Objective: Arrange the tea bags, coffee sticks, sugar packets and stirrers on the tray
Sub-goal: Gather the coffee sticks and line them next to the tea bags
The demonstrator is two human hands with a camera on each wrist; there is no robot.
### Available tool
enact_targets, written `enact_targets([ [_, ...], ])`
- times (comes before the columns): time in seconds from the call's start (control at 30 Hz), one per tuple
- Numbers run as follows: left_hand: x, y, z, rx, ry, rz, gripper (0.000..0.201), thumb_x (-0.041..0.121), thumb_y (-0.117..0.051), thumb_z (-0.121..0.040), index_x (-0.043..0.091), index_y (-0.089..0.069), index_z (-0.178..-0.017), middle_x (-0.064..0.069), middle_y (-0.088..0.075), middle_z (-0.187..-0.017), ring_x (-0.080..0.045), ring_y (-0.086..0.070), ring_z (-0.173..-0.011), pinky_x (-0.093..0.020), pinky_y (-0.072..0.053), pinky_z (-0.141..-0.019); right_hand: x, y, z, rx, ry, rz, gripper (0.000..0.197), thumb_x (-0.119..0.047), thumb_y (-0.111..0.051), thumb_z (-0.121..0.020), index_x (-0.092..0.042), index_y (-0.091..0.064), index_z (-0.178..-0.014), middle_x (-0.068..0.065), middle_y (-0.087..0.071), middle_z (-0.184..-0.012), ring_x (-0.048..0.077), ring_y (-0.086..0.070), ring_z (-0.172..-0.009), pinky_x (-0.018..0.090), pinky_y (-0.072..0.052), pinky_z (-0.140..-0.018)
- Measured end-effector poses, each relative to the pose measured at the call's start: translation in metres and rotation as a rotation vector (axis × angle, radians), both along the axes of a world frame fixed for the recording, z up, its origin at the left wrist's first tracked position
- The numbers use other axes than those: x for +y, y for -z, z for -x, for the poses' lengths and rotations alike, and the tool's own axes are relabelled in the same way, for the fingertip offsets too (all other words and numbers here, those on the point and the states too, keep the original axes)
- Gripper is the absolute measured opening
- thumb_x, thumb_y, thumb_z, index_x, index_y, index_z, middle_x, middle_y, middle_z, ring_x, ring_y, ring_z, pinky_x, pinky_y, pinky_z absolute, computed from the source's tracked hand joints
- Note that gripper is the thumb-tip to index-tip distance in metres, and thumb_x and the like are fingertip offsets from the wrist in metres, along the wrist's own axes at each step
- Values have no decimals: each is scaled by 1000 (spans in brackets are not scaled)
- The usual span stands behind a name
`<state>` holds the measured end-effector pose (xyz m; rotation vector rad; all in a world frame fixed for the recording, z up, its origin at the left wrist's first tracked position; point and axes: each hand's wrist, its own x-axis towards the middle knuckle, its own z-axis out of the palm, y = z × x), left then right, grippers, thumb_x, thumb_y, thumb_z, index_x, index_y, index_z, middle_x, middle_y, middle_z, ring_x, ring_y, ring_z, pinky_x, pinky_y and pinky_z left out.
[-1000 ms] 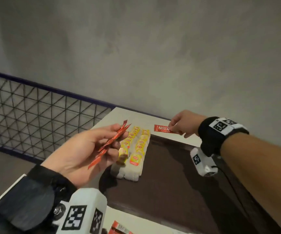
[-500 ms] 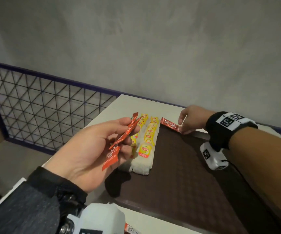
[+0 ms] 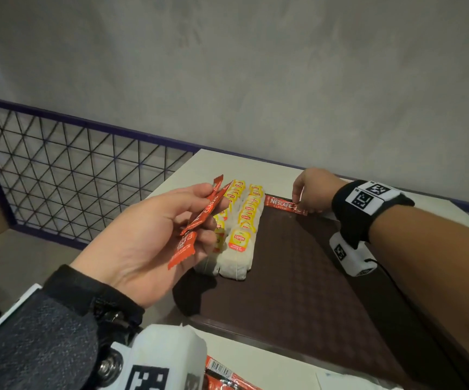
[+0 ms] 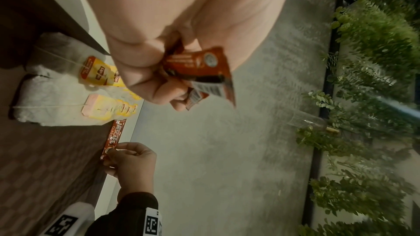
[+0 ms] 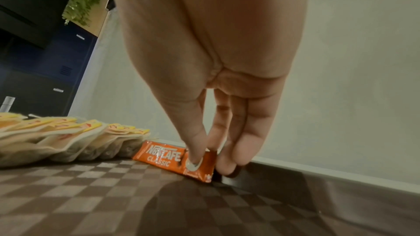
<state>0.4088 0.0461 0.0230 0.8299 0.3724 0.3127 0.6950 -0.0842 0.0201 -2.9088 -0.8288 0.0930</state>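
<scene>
1. the right hand [image 3: 310, 190] pinches one end of a flat red nescafe coffee stick [image 3: 284, 204] between thumb and fingers.
2. that stick lies at the far edge of the dark brown checkered tray [image 3: 298, 291], just beside two rows of white tea bags with yellow tags [image 3: 240, 237].
3. the left hand [image 3: 149, 243] hovers over the tray's left side, fingers curled round a few more red coffee sticks [image 3: 199, 220].

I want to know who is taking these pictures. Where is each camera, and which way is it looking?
Head: on the head, looking down at the brown tray; both hands and forearms show.
Left wrist: looks along the left hand, whose grip pinches coffee sticks.
Right wrist: low over the tray, looks along the right hand pinching one coffee stick.
All three share that stick and the tea bags.
</scene>
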Motion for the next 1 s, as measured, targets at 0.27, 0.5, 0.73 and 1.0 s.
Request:
enact_targets([
  [0.27, 0, 3, -1, 26, -24, -42, 24, -3, -56, -87, 3, -69, -108, -15, -73, -93, -12, -54, -53, -19, -46, -42, 0, 1, 2, -42, -14, 26, 12, -4, -73, -88, -15, -74, -85, 2, -72, -74, 14, -67, -61, 24, -50, -50],
  [0.5, -7, 1, 2, 27, 52, -94, 20, -1, -51, -88, 0, -67, -99, -12, -73, -83, -9, -50, -52, -16, -41, -42, -3, -22, 15, -17, -27, -85, 7, -16, -68, -92, -11, -72, -95, 11, -73, -93, 21, -71, -75, 31, -59, -61],
  [0.73, -13, -3, 6, 37, 84, -193, 24, -3, -55, -89, 3, -76, -78, -18, -70, -87, -13, -50, -55, -18, -42, -43, 4, -71, 86, 493, -177, -480, 29, -28, -71, -95, -3, -69, -109, 12, -73, -94, 22, -70, -75, 34, -54, -68],
  [1.0, -15, -8, 13, 55, 72, -325, 22, -4, -61, -91, 6, -78, -81, -15, -72, -77, -16, -63, -54, -21, -48, -46, 3, -87, 139, 935, -388, -315, 44, -5, -71, -86, -3, -58, -127, 16, -72, -92, 21, -66, -72, 25, -56, -59],
])
